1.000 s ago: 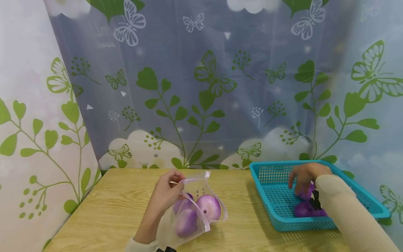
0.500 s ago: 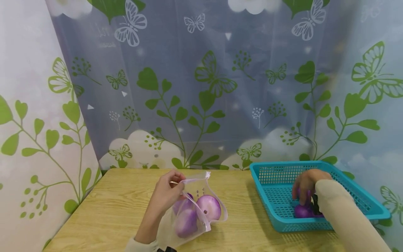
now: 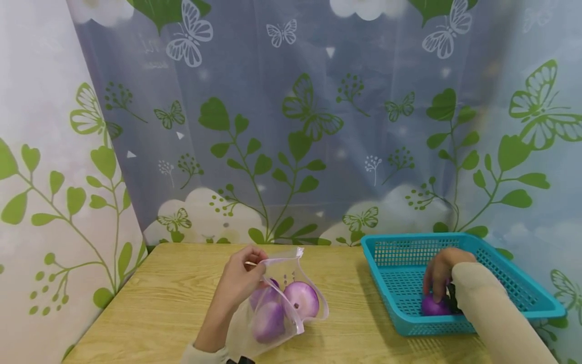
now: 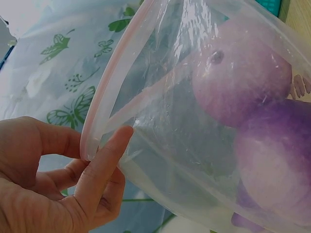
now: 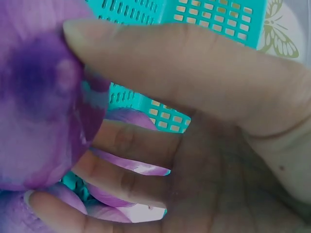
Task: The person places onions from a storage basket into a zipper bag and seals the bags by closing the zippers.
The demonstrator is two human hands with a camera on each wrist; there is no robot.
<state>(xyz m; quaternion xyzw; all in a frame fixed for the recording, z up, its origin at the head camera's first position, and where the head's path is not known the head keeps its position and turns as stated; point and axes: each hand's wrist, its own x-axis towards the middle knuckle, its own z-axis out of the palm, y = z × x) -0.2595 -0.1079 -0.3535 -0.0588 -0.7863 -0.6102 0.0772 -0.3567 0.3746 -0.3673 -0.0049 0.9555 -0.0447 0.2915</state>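
Note:
My left hand (image 3: 243, 277) pinches the edge of a clear zip bag (image 3: 294, 321), and its mouth stands open. Several purple-and-white onions (image 3: 301, 301) lie inside, pressed close together in the left wrist view. There, the thumb and fingers (image 4: 104, 170) hold the bag's pink zip strip at one end. My right hand (image 3: 447, 268) reaches down into a blue basket (image 3: 386, 303). In the right wrist view its thumb presses an onion (image 5: 43, 111) and the fingers curl around behind it. More onions (image 5: 131, 117) show beneath and between the fingers.
The basket stands at the right of a wooden table (image 3: 182, 283), with the bag left of it. Bare tabletop lies between them. A curtain (image 3: 273, 151) printed with leaves and butterflies hangs behind the table.
My right hand has shifted slightly and sunk lower among the onions, its fingers drawing in around one. My left hand and the bag have stayed still.

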